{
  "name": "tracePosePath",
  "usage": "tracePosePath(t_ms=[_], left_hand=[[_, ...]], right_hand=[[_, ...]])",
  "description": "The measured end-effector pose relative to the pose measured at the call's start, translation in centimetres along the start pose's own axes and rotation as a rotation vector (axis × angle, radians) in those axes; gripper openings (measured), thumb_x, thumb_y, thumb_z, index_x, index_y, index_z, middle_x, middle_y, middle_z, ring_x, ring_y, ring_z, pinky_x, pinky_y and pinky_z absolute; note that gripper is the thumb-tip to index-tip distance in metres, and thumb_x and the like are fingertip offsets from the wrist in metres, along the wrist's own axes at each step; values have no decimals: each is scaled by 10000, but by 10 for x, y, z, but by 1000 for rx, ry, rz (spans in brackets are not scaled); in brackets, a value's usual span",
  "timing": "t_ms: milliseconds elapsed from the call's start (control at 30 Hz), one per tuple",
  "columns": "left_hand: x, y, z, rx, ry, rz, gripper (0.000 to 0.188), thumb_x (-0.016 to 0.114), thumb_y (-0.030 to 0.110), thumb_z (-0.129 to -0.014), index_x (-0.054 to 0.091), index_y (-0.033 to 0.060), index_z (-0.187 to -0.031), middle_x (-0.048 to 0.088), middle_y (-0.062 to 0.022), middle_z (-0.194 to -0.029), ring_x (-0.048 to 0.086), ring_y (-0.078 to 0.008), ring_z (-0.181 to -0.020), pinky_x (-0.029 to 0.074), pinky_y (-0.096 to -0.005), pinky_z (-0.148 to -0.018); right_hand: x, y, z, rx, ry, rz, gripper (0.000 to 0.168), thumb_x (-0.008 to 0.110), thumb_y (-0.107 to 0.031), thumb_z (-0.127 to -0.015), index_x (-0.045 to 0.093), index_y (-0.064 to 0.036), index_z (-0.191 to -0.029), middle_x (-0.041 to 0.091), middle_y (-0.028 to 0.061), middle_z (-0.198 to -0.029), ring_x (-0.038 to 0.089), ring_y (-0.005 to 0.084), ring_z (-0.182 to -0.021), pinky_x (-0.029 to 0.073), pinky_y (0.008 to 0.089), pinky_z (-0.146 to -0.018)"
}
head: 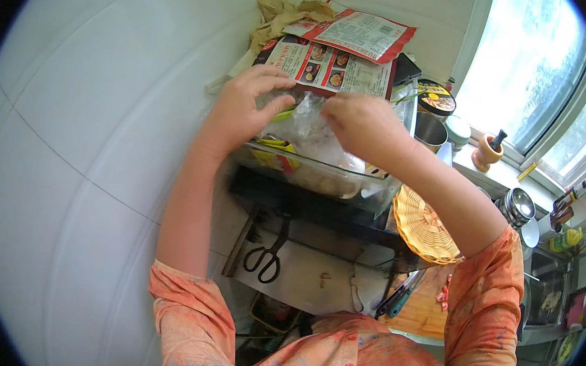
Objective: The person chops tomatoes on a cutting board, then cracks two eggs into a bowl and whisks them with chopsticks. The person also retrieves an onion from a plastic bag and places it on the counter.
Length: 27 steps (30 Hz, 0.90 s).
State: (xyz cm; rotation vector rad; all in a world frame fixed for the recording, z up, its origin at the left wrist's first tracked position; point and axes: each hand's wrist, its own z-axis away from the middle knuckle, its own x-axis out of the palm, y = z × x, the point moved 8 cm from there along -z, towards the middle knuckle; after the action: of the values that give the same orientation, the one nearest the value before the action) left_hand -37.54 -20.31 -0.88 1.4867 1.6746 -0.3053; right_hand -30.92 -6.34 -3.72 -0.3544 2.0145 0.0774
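A clear plastic bag [313, 127] lies bunched in a glass tank-like container [321, 160], its crumpled top standing up between my hands. My right hand [365, 124] has its fingers curled and pinched at the bag's right side; the fingertips are partly hidden. My left hand [252, 107] is over the container's left side, thumb and fingers apart, with nothing in it. Below it, inside the glass, lies a yellow and red packet [274, 155]. Behind the hands rest a printed food packet [335, 70] and a red and white packet [355, 33], both bearing writing.
Crumpled brown paper [288, 16] leans by the wall. A woven basket [424, 225] is right of the container. Scissors [264, 262] hang below. Knives [401, 296] lie by a wooden cutting board [421, 312]. A metal cup [430, 131] and a mortar [486, 153] stand near the window.
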Motion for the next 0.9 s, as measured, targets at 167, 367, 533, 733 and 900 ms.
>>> tracePosePath(t_ms=[167, 367, 533, 733, 900], left_hand=[[0, 12, 23, 12, 30, 69, 356, 748, 143, -774, 672, 45, -1107, 652, -120, -1111, 593, -261, -1076, 455, -344, -944], [-3, 10, 26, 154, 251, -284, 187, 690, 68, -770, 669, 47, -954, 625, -107, -925, 580, -302, -911, 460, -398, -847], [-11, 0, 12, 159, 300, -410, 171, 667, 39, -795, 665, 54, -965, 626, -115, -971, 594, -307, -899, 478, -391, -818], [-13, -12, -6, 166, 167, -28, 207, 674, 58, -798, 635, 54, -1001, 622, -122, -961, 595, -309, -923, 478, -382, -829], [-8, -32, 5, 164, 196, -79, 181, 642, 23, -806, 609, 42, -983, 618, -122, -941, 591, -317, -904, 476, -383, -803]], right_hand=[[-47, 30, 1, 170, 274, -228, 198, 584, -230, -879, 651, -55, -943, 668, 153, -900, 634, 352, -870, 501, 434, -746], [-49, 31, 24, 297, 131, -357, 211, 569, -230, -874, 641, -39, -926, 657, 141, -915, 625, 336, -872, 497, 413, -760], [-44, -9, 43, -35, 3, -190, 188, 554, -188, -829, 625, -14, -836, 595, 105, -1095, 612, 298, -919, 502, 401, -784], [-55, 41, 52, 118, 114, -253, 221, 640, -190, -812, 591, 9, -728, 621, 132, -1049, 612, 295, -974, 494, 391, -846], [-70, 15, 59, 26, 331, -117, 351, 731, -218, -785, 564, -19, -1022, 571, 164, -1157, 560, 331, -1091, 468, 395, -921]])
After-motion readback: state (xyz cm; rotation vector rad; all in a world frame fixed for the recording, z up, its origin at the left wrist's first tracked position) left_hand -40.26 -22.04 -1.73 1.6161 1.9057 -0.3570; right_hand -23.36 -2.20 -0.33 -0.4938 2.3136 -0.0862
